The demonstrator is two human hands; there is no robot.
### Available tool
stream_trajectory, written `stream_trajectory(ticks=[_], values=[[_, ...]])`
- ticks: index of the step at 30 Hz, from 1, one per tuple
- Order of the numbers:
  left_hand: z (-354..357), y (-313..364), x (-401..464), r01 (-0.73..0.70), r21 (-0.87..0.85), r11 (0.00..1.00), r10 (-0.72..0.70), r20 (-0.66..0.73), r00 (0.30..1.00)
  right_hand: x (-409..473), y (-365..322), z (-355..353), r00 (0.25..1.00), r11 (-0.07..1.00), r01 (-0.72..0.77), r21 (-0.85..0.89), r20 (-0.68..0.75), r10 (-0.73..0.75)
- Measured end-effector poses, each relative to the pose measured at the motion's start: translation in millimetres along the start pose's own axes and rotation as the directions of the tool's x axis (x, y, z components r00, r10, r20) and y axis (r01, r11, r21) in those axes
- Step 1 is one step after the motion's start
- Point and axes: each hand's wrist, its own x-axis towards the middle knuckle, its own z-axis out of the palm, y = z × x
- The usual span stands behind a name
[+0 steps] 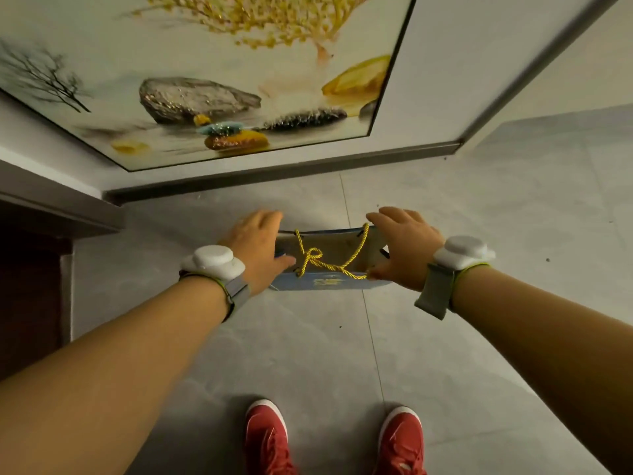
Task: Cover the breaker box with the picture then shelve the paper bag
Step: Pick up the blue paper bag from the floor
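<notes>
- The paper bag sits between the two hands, out in front of the red shoes and above the grey tiled floor; whether its base rests on the floor or hangs just clear of it cannot be told from this view.
- The left hand grips the bag's end at 9 o'clock, thumb on the near panel and fingers curled over the far rim; the right hand does the same at 3 o'clock; both are closed on the bag's short ends, narrow rather than spread.
- The bag looks light and thin-walled; its mouth is squeezed to a flat slot, so it is probably empty or nearly so; the blue card should hold its shape along the folds yet crease or buckle if pinched hard at mid-panel.
- The yellow cord handle lies knotted across the opening, slack; it is soft and would let the bag swing, so for shelving the two ends, or the bottom edge, look the steadier places to hold; the glossy face may be a little slippery under dry fingers.
- The picture hangs on the wall at 11 o'clock from the bag, well apart from it, framed in a thin dark edge; no breaker box shows around it, so that part appears done.
- A dark wooden unit stands at 9 o'clock; whether it is the shelf cannot be told.
</notes>
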Motion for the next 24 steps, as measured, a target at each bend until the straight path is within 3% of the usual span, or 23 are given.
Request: stream_trajectory(ticks=[4,10,14,17,20,24], values=[[41.8,-15.9,14.6,0.049,0.118,0.992,-0.064,0.119,0.991,11.1,17.4,38.7,0.999,0.995,0.017,-0.102,-0.048,-0.022],[70.6,-30.8,36.9,0.026,0.282,0.959,0.007,-0.116,0.993,41.3,33.6,67.8,0.976,0.979,-0.041,-0.201,-0.216,-0.003],[73.0,-27.3,38.2,-0.085,0.171,0.982,0.116,-0.175,0.978,42.4,44.5,65.8,0.983,0.979,-0.032,-0.2,-0.182,-0.005],[49.4,-17.4,29.2,-0.109,0.028,0.994,0.113,-0.267,0.957,31.2,51.2,44.7,0.972,0.998,-0.028,-0.051,-0.236,0.015],[3.5,1.0,13.9,-0.19,-0.101,0.977,0.14,-0.372,0.918,12.7,55.5,-1.4,0.957,0.986,-0.01,0.166,-0.283,0.058],[-82.7,48.9,-15.8,-0.227,-0.244,0.943,0.068,-0.528,0.846,-39.0,59.6,-92.4,0.898,0.956,0.069,0.285,-0.434,0.065]])
